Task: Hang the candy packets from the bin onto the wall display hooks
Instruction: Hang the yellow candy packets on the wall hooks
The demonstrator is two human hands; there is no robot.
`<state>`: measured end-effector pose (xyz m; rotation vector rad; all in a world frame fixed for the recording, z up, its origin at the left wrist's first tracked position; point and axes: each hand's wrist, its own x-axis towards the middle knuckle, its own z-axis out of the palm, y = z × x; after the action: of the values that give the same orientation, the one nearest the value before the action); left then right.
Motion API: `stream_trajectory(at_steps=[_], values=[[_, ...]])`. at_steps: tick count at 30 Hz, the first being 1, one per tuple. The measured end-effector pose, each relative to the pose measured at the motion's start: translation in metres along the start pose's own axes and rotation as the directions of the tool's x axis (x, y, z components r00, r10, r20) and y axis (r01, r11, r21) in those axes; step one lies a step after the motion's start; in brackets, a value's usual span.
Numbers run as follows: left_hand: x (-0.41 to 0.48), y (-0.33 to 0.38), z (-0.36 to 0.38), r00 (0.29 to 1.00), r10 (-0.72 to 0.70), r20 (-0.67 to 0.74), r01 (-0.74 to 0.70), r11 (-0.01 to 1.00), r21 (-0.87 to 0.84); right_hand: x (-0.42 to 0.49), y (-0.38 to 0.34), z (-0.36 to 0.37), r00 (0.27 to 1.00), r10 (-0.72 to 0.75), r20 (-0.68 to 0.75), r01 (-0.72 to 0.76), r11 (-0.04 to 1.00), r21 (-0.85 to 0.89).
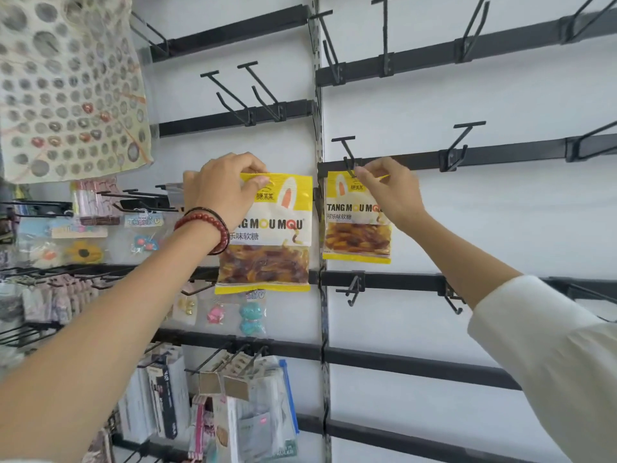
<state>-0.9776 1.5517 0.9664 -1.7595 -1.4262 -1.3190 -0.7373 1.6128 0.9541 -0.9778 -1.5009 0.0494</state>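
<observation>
As hands pinch packets, hooks jut.

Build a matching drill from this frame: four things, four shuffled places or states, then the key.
1. left hand
2. right hand
3. red bead bracelet
4. neighbouring T-bar hook

A. pinches the right candy packet by its top, at the near T-bar hook
B. bare, nothing hanging
C. grips the left candy packet by its top
D. round the left wrist

Pairs: 1-C, 2-A, 3-D, 4-B
</observation>
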Motion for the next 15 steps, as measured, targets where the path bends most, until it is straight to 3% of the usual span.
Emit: stream_trajectory(at_steps=[3,5,9,15], values=[[0.004,0.019,0.005,1.000,0.013,0.026,-0.011,0.996,-0.086,-0.011,-0.014,-0.007,0.986,-0.014,0.164,-0.011,0.989,0.148],[0.006,0.032,0.009,0.999,0.016,0.039,-0.011,0.991,-0.136,-0.015,-0.021,-0.008,0.981,-0.040,0.191,0.000,0.978,0.207],[0.010,0.053,0.021,1.000,0.028,-0.009,-0.029,0.977,-0.209,-0.012,-0.022,-0.011,0.995,-0.098,0.033,0.090,0.977,0.194],[0.020,0.068,0.036,0.999,0.015,0.045,-0.002,0.960,-0.280,-0.010,-0.019,-0.026,0.995,-0.049,-0.088,0.063,0.984,0.165]])
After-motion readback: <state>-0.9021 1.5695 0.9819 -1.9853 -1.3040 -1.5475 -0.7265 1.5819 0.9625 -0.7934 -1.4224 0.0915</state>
